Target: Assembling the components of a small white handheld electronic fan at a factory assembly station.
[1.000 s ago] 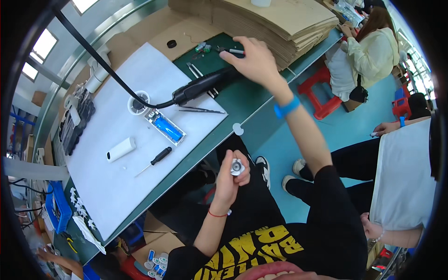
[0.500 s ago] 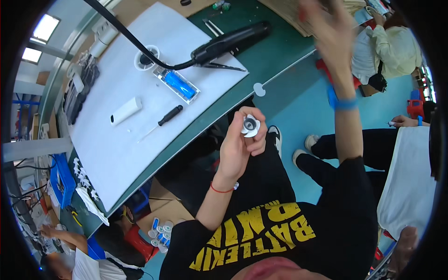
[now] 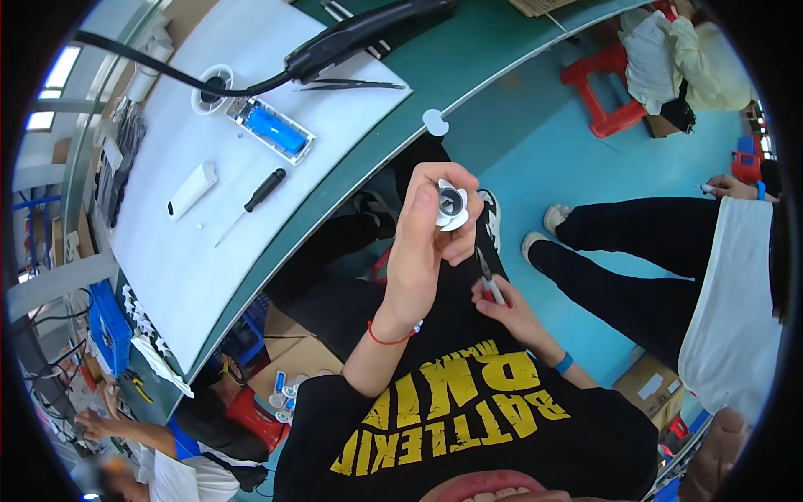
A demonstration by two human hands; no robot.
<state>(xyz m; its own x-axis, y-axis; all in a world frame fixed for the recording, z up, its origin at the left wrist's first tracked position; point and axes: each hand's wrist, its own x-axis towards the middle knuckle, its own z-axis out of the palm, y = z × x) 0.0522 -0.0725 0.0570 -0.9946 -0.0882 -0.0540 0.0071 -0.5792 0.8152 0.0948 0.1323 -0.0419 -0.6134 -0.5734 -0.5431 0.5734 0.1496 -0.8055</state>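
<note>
My left hand (image 3: 418, 243) is closed around a small white petal-edged part (image 3: 452, 219) with a dark round centre that faces up. It is held above my lap, off the table's near edge. Lower and to the right, my right hand (image 3: 517, 316) grips a slim tool with a dark pointed tip and a red-and-grey handle (image 3: 493, 292). The tip points up toward the left hand, apart from the white part. Its exact kind is hard to make out.
On the white mat (image 3: 167, 268) lie a black-handled screwdriver (image 3: 266, 190), a white casing (image 3: 192, 191), an open housing with a blue cell (image 3: 276, 130), tweezers (image 3: 355, 84) and a corded black tool (image 3: 360, 42). A red stool (image 3: 604, 92) and co-workers are nearby.
My right hand has come down from over the table's right end to beside my left hand, now showing the slim tool. My left hand keeps the white part. The view has shifted slightly.
</note>
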